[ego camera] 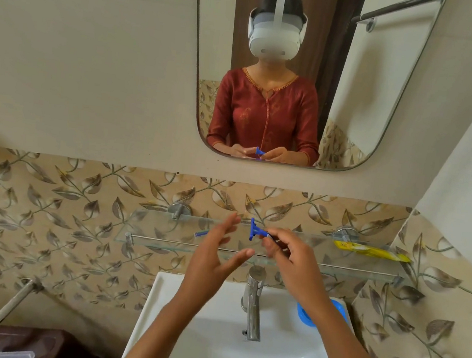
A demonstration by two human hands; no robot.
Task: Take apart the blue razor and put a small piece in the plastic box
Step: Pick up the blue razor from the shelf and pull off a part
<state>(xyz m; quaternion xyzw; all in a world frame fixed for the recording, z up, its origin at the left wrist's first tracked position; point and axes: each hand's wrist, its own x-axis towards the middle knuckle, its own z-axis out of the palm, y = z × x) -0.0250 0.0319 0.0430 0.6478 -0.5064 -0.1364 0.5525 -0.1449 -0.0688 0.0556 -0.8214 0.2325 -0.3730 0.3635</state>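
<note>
My right hand (285,255) pinches a blue razor (256,231) by its handle, with the T-shaped head pointing left, above the glass shelf. My left hand (217,252) is beside it with fingers spread, holding nothing and not touching the razor. A small blue piece (201,233) lies on the glass shelf (164,235), to the left of my left hand. A clear plastic box (6,354) shows only its corner at the bottom left edge.
A white sink (174,312) with a chrome tap (253,303) lies below my hands. A blue round object (306,314) rests on the sink's right rim, partly behind my forearm. A yellow packet (373,251) lies on the shelf's right end. A mirror (355,89) hangs above.
</note>
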